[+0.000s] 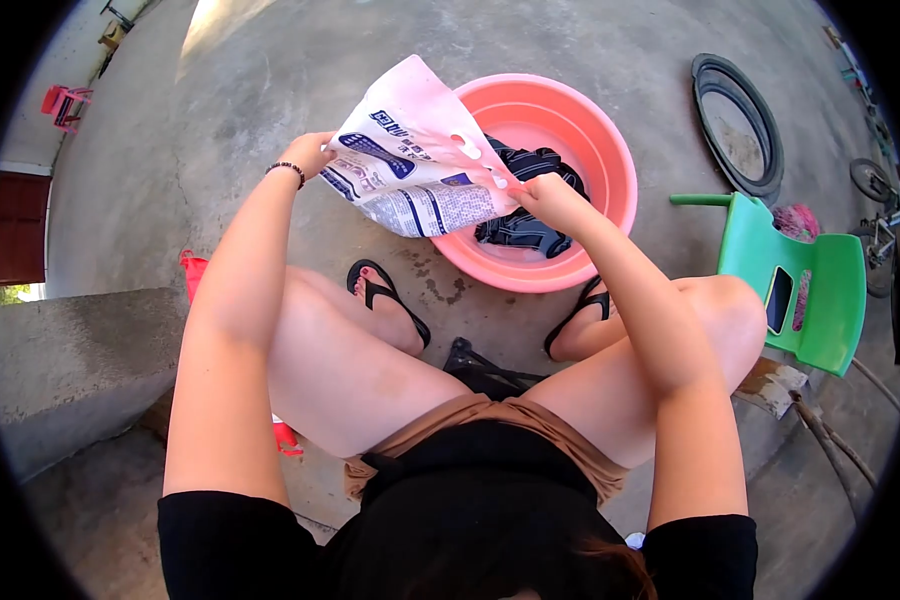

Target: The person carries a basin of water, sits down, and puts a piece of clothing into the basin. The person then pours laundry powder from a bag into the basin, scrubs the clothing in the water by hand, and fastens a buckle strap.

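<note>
Between my two hands is a pink and white plastic detergent bag (pixel 410 165) with blue printing and a cut-out handle hole. My left hand (pixel 310 155), with a dark beaded bracelet at the wrist, pinches the bag's left edge. At the bag's right corner, my right hand (pixel 552 203) has its fingers closed on the plastic. The bag is tilted and its right part overlaps the rim of a pink basin (pixel 610 150). Dark striped clothing (pixel 525 235) lies bunched inside the basin, partly hidden by the bag and my right hand.
A green plastic chair (pixel 835 300) with a phone (pixel 779 299) on it stands to the right. Beyond it, black tires (pixel 705 95) lie on the concrete floor (pixel 270 90). A low concrete ledge (pixel 80 345) is at left. My sandaled feet flank the basin's near side.
</note>
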The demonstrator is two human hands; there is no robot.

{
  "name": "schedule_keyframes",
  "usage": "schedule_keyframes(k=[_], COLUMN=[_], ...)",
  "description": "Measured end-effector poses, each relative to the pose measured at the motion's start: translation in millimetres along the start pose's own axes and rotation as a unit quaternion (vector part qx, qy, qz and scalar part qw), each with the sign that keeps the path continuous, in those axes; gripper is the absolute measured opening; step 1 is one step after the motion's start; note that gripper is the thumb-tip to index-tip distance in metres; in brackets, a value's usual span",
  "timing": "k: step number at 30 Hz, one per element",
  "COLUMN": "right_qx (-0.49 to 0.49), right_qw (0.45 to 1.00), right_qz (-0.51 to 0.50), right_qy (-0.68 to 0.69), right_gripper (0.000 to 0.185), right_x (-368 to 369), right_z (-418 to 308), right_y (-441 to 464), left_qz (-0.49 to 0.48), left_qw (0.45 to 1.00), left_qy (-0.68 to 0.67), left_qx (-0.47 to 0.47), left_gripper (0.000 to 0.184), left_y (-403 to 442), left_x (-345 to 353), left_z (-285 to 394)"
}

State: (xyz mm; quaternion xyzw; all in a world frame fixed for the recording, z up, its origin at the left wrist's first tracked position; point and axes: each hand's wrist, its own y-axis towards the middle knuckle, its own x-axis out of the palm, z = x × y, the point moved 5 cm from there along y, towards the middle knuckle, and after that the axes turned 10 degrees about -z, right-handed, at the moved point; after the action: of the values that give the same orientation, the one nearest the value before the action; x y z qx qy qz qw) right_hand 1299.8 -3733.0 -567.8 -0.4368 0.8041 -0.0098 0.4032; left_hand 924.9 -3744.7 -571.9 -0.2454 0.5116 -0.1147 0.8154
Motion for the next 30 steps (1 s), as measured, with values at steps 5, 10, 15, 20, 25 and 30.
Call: schedule_keyframes(k=[5, 10, 15, 20, 25, 30], right_qx=[-0.004, 0.022, 0.063, 0.171, 0.157, 0.194], right_qw=[1.000, 0.998, 0.997, 0.972, 0.978, 0.981], right_qz=[0.022, 0.030, -0.001, -0.035, -0.060, 0.018], right_qy=[-0.005, -0.047, -0.044, 0.155, 0.120, 0.025], right_gripper=[0.027, 0.030, 0.035, 0.026, 0.020, 0.024], right_x=[2, 8, 25, 26, 26, 19], right_z=[6, 31, 75, 88, 91, 98], right_y=[3, 11, 20, 15, 23, 20], left_qz=[0.064, 0.155, 0.152, 0.121, 0.101, 0.134], left_qw=[0.998, 0.983, 0.972, 0.968, 0.977, 0.967], left_qy=[-0.018, 0.096, 0.170, 0.195, 0.173, 0.193], left_qx=[-0.007, -0.005, 0.054, 0.097, 0.068, 0.094], left_gripper=[0.018, 0.019, 0.019, 0.017, 0.017, 0.016], left_y=[4, -15, -49, -66, -60, -69], left_x=[5, 1, -20, -21, -21, -9], left_z=[-5, 30, 87, 112, 102, 116])
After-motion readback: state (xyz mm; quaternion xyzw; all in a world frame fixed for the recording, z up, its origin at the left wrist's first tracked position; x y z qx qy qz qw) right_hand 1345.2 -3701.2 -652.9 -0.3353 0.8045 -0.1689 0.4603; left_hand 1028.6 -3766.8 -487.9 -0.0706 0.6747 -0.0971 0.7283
